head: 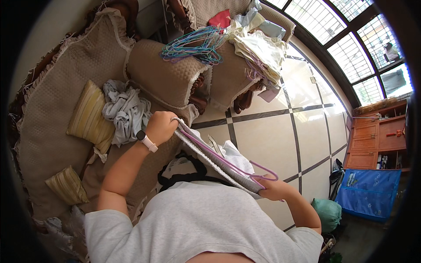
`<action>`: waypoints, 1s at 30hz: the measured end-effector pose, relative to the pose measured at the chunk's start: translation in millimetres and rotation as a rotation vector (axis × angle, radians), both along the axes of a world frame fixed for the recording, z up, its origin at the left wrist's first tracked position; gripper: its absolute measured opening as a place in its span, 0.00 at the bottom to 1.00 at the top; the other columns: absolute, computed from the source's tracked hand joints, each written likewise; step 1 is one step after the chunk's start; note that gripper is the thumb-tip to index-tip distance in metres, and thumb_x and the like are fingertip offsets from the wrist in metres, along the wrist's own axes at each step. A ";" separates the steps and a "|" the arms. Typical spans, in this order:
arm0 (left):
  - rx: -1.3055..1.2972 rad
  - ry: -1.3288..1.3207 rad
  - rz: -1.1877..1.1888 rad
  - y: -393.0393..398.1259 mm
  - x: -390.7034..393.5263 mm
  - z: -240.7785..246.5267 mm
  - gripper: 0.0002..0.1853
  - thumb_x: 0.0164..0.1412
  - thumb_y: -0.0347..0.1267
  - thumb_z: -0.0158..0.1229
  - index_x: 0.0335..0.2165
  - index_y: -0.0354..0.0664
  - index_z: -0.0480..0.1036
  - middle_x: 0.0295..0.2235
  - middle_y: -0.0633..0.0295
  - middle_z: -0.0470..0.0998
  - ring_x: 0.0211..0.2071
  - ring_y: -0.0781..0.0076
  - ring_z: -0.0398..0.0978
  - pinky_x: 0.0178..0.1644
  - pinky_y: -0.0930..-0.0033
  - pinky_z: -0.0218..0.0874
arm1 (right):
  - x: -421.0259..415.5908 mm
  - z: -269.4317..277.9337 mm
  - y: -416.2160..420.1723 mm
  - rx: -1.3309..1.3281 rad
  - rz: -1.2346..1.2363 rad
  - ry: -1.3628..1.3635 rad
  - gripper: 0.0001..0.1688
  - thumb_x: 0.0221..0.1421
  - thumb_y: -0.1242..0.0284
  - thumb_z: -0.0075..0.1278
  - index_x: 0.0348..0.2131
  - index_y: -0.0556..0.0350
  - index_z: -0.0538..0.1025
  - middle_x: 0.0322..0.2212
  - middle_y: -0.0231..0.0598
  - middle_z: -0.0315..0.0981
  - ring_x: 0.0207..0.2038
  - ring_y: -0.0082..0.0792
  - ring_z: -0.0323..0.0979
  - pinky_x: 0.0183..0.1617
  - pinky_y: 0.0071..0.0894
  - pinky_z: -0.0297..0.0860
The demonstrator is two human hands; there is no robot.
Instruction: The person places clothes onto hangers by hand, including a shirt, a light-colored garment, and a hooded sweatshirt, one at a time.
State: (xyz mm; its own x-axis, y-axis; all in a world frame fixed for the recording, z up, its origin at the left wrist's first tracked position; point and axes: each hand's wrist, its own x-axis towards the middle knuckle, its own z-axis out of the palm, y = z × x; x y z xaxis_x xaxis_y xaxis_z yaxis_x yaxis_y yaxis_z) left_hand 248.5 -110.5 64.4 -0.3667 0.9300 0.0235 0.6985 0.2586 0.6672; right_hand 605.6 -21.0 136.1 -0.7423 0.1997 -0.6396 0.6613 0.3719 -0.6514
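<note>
My left hand (161,128), with a pale watch on its wrist, grips one end of a grey garment with a white edge (210,164). The garment stretches taut across my front to my right hand (271,189), which holds its other end. A purple clothes hanger (227,162) lies along the garment, and its hook stands out above my right hand. White cloth (235,154) hangs behind the hanger. My fingertips are partly hidden by the cloth.
A heap of grey clothes (126,111) lies by a striped yellow cushion (87,115) on the covered sofa. Tangled hangers (194,46) and pale yellow clothes (260,46) lie on sofa arms ahead. A green bag (326,213) stands at right near a blue cloth cover (368,194).
</note>
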 end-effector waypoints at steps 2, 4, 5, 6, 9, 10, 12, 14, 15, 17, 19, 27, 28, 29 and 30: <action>-0.036 0.103 0.053 3.0 2.5 4.2 0.10 0.40 0.29 0.46 0.17 0.32 0.71 0.16 0.46 0.69 0.19 0.50 0.69 0.23 0.62 0.59 | -8.3 3.5 2.0 -0.046 0.040 0.016 0.12 0.34 0.80 0.39 0.26 0.66 0.67 0.24 0.54 0.67 0.29 0.51 0.65 0.34 0.43 0.62; -0.027 0.143 0.067 8.0 9.1 14.3 0.11 0.38 0.32 0.47 0.13 0.34 0.68 0.14 0.46 0.67 0.17 0.48 0.67 0.22 0.57 0.58 | -13.4 2.1 1.3 -0.030 0.084 0.015 0.10 0.34 0.79 0.40 0.23 0.67 0.67 0.23 0.54 0.67 0.28 0.51 0.65 0.33 0.42 0.62; -0.022 0.164 0.074 11.3 13.9 20.5 0.12 0.38 0.33 0.48 0.10 0.35 0.67 0.12 0.46 0.66 0.16 0.47 0.66 0.21 0.55 0.58 | -14.0 -4.3 0.6 0.007 0.111 0.007 0.09 0.33 0.79 0.40 0.22 0.67 0.67 0.23 0.54 0.67 0.28 0.51 0.65 0.32 0.42 0.62; 0.082 0.139 0.068 10.6 22.4 27.4 0.12 0.37 0.33 0.48 0.10 0.35 0.66 0.12 0.46 0.66 0.16 0.46 0.65 0.21 0.54 0.57 | -16.7 -10.0 -0.3 0.045 0.140 0.003 0.08 0.33 0.79 0.40 0.20 0.68 0.67 0.22 0.53 0.66 0.27 0.51 0.65 0.32 0.41 0.62; 0.245 0.048 -0.284 6.5 58.8 61.8 0.14 0.36 0.37 0.52 0.13 0.35 0.64 0.17 0.47 0.65 0.21 0.49 0.64 0.28 0.57 0.57 | -29.6 -22.5 0.0 -0.066 -0.021 0.038 0.07 0.33 0.79 0.40 0.19 0.67 0.65 0.21 0.53 0.65 0.26 0.51 0.64 0.30 0.41 0.61; 0.357 0.058 -0.347 7.2 60.8 73.3 0.18 0.37 0.41 0.55 0.17 0.34 0.64 0.20 0.49 0.65 0.23 0.51 0.63 0.30 0.59 0.56 | -28.9 -21.6 2.9 -0.098 -0.007 0.192 0.06 0.32 0.81 0.40 0.19 0.67 0.65 0.18 0.52 0.63 0.23 0.48 0.62 0.28 0.40 0.60; 0.435 -0.121 -0.476 11.1 55.1 76.2 0.28 0.35 0.49 0.60 0.23 0.34 0.64 0.27 0.52 0.63 0.27 0.55 0.61 0.34 0.62 0.55 | -21.5 -14.7 10.6 -0.128 0.014 0.361 0.06 0.31 0.82 0.41 0.19 0.66 0.65 0.17 0.50 0.61 0.21 0.46 0.61 0.26 0.39 0.59; 0.328 -0.264 -0.561 7.4 34.3 59.5 0.37 0.32 0.56 0.63 0.29 0.34 0.63 0.26 0.51 0.65 0.26 0.57 0.65 0.32 0.62 0.57 | -16.0 -2.8 13.9 -0.132 -0.006 0.433 0.06 0.29 0.85 0.42 0.18 0.66 0.65 0.17 0.47 0.61 0.20 0.43 0.60 0.25 0.36 0.58; 0.273 -0.134 -0.529 5.6 34.0 58.6 0.36 0.32 0.56 0.63 0.27 0.35 0.63 0.23 0.52 0.66 0.25 0.57 0.66 0.30 0.62 0.58 | -17.8 5.7 18.4 -0.096 -0.009 0.380 0.07 0.30 0.84 0.43 0.19 0.65 0.65 0.17 0.47 0.61 0.20 0.43 0.61 0.25 0.36 0.59; 0.176 0.122 -0.464 2.8 35.0 56.5 0.34 0.31 0.55 0.63 0.25 0.36 0.64 0.19 0.53 0.67 0.21 0.57 0.69 0.26 0.62 0.60 | -20.1 20.1 27.2 -0.018 -0.018 0.266 0.07 0.31 0.83 0.45 0.20 0.65 0.66 0.17 0.47 0.61 0.21 0.43 0.62 0.26 0.34 0.61; 0.365 0.342 -0.376 -2.1 16.1 39.5 0.28 0.34 0.53 0.63 0.14 0.41 0.62 0.11 0.58 0.65 0.14 0.58 0.67 0.18 0.63 0.59 | -5.4 13.9 31.1 0.173 -0.320 0.211 0.23 0.29 0.87 0.43 0.34 0.62 0.68 0.30 0.46 0.68 0.38 0.41 0.66 0.43 0.27 0.62; 0.436 0.464 -0.319 -16.5 -36.5 11.9 0.29 0.40 0.54 0.58 0.10 0.42 0.59 0.10 0.58 0.62 0.13 0.57 0.64 0.17 0.62 0.55 | 23.0 -13.0 54.5 0.429 -0.885 0.434 0.37 0.22 0.83 0.41 0.42 0.51 0.58 0.43 0.40 0.55 0.56 0.43 0.48 0.57 0.52 0.39; 0.431 0.472 -0.311 -18.6 -41.7 10.0 0.29 0.40 0.54 0.58 0.10 0.42 0.60 0.10 0.58 0.62 0.13 0.57 0.63 0.17 0.62 0.54 | 20.2 -7.6 56.0 0.443 -0.937 0.474 0.33 0.23 0.83 0.43 0.39 0.58 0.60 0.40 0.43 0.57 0.51 0.42 0.52 0.57 0.32 0.45; 0.427 0.466 -0.315 -20.8 -45.8 9.7 0.29 0.40 0.54 0.58 0.10 0.42 0.60 0.10 0.58 0.62 0.13 0.57 0.63 0.17 0.62 0.54 | 21.0 -6.9 59.4 0.478 -0.956 0.498 0.33 0.23 0.82 0.43 0.39 0.58 0.60 0.40 0.43 0.57 0.51 0.41 0.52 0.56 0.31 0.45; 0.429 0.461 -0.321 -21.9 -50.5 10.6 0.28 0.40 0.54 0.58 0.10 0.41 0.60 0.10 0.58 0.62 0.13 0.56 0.63 0.17 0.61 0.54 | 22.2 -4.7 63.5 0.519 -0.975 0.523 0.33 0.23 0.82 0.43 0.39 0.59 0.60 0.40 0.43 0.57 0.50 0.41 0.52 0.56 0.31 0.45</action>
